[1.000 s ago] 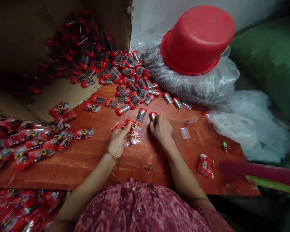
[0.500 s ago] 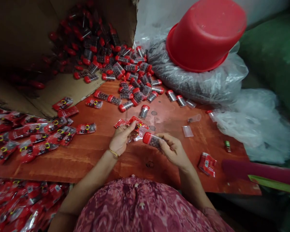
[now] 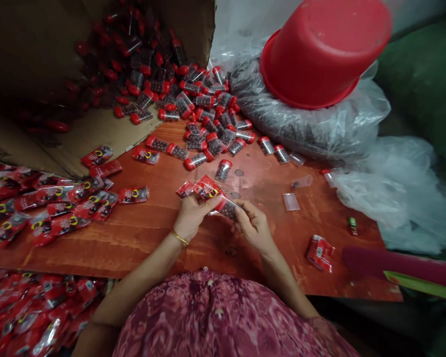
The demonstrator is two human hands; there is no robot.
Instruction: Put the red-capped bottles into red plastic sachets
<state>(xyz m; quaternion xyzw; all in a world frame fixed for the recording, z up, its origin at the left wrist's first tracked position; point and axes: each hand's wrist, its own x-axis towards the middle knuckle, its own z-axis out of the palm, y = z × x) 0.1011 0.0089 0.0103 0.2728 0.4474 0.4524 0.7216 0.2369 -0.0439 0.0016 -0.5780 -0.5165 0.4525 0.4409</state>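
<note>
My left hand, a gold bangle at its wrist, grips a red printed packet with a clear part. In my right hand the fingers close on the end of a clear plastic bottle full of dark balls. The bottle's red-capped end lies at the packet, under my left thumb; whether it is inside cannot be made out. Another red packet lies just beyond my left hand. Behind the hands a red-capped bottle stands on the wooden table.
A cardboard box on its side spills many red-capped bottles. Filled red packets pile up at left. A red tub sits on a plastic sack at back right. A folded red packet lies at right.
My right hand has moved the bottle left, bringing its red cap to the packet. My left hand has shifted slightly right, its thumb now over the cap end.
</note>
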